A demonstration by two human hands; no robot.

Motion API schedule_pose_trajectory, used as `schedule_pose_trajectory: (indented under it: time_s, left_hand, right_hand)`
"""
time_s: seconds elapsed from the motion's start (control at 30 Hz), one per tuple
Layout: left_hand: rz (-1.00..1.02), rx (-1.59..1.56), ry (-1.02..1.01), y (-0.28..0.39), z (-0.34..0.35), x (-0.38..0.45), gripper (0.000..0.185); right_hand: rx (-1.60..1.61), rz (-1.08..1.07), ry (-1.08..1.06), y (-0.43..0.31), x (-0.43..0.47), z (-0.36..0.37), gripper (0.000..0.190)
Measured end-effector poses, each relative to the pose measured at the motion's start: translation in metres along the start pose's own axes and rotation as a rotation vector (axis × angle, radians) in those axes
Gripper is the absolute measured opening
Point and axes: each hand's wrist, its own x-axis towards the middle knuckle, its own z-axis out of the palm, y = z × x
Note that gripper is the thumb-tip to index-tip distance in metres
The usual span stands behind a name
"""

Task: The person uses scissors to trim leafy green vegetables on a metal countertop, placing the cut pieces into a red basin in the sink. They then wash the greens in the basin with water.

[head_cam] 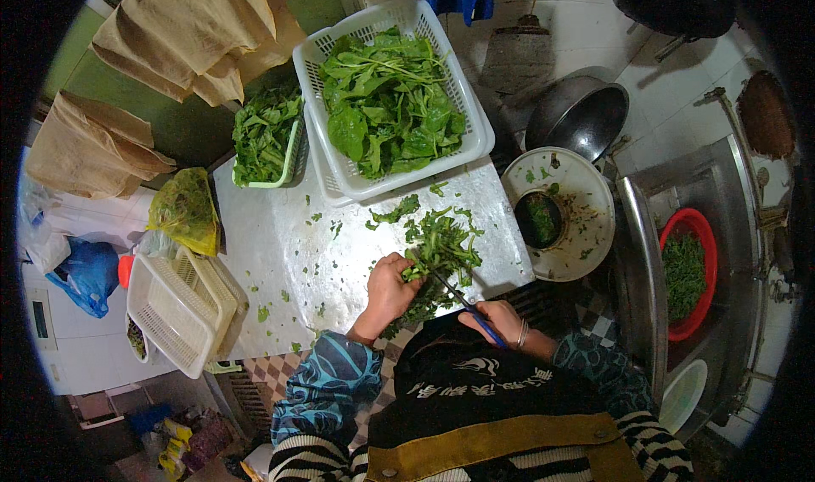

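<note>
My left hand (388, 294) grips a bunch of leafy greens (446, 237) by its stems at the near edge of the metal table (267, 227). My right hand (496, 323) is closed around blue-handled scissors (477, 313), whose blades reach into the stems beside my left fingers. More of the bunch hangs below my left hand, partly over the table's edge. Small leaf scraps lie scattered on the metal. Beyond the hands, a white plastic basket (388, 189) full of broad green leaves stands on the table, with a smaller basket of greens (283, 167) to its left.
A white round bin lid (589, 227) with a hole stands right of the table, with a wok (592, 122) behind. Farther right, a metal sink (643, 253) holds a red basin (708, 291) of greens. Empty plastic baskets (172, 310) and a yellow bag (184, 208) are at left.
</note>
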Motion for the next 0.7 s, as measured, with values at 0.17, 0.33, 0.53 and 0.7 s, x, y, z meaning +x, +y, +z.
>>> schedule_pose_trajectory:
  time_s: [0.17,0.33,0.53,0.7]
  left_hand:
    - [-0.103,-0.408,-0.073,-0.013,-0.026,0.007,0.022]
    - [-0.057,-1.175,-0.154,-0.040,-0.089,-0.005,0.019]
    - [0.046,-1.633,0.240,-0.062,-0.103,-0.038,0.028]
    - [-0.013,-1.463,0.391,-0.082,-0.114,-0.076,0.026]
  right_hand:
    - [0.337,-0.049,0.083,0.017,-0.006,0.004,0.041]
    - [0.203,0.232,0.100,0.023,-0.005,-0.009,0.047]
    - [-0.384,-0.047,-0.122,0.001,0.012,0.013,0.040]
    - [-0.391,-0.195,-0.329,-0.036,0.054,0.070,0.047]
